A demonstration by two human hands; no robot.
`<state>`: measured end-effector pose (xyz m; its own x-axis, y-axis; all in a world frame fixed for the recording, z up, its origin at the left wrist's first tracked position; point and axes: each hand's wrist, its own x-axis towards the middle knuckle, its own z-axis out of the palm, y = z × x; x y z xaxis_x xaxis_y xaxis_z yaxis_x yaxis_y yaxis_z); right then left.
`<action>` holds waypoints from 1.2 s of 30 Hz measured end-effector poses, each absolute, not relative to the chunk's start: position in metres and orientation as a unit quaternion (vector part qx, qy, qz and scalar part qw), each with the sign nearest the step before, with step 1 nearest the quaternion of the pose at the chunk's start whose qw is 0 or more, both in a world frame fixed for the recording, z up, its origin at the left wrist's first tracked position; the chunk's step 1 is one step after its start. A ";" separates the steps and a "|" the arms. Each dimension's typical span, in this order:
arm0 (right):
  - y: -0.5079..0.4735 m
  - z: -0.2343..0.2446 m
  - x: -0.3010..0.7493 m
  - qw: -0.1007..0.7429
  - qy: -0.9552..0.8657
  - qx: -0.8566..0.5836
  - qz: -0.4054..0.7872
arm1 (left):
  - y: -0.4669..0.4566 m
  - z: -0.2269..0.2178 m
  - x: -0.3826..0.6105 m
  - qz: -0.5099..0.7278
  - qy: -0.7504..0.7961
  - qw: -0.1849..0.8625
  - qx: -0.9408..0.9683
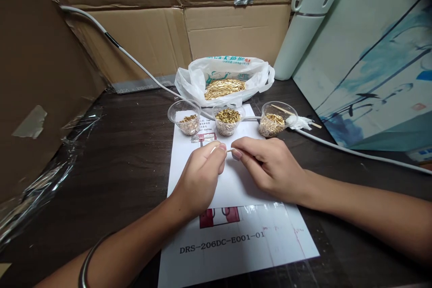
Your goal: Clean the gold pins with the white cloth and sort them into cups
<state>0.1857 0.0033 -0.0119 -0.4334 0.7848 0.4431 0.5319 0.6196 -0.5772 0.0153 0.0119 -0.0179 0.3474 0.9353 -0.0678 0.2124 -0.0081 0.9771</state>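
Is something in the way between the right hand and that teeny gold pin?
No, nothing visible. The right hand pinches one end of the gold pin, with the left hand at the other. The clear plastic cups stand beyond both hands, not between.

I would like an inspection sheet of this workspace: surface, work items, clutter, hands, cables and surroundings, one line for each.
Surface: dark table, printed paper sheets lying on it.
Work items: three clear cups holding small gold-coloured pieces; behind them, an open white plastic bag with longer gold-coloured pins.
Clutter: thin stick and crumpled white material at the right-hand cup.
Hands: left hand and right hand appear to pinch one thin piece between them.
Cables: one white cable, running from upper left past the cups to the right edge.
Surroundings: cardboard behind and left; pale flask and painted panel at right.
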 end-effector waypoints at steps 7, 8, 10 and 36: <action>0.001 -0.015 0.175 0.414 -0.794 -0.408 0.179 | 0.013 -0.018 0.017 0.373 0.440 0.559 0.596; 0.001 -0.015 0.174 0.424 -0.788 -0.407 0.186 | 0.013 -0.017 0.017 0.379 0.435 0.564 0.591; 0.000 -0.016 0.171 0.442 -0.774 -0.405 0.203 | 0.013 -0.016 0.017 0.392 0.426 0.578 0.575; 0.002 -0.017 0.172 0.391 -0.835 -0.374 0.100 | 0.011 -0.021 0.009 0.374 0.469 0.527 0.602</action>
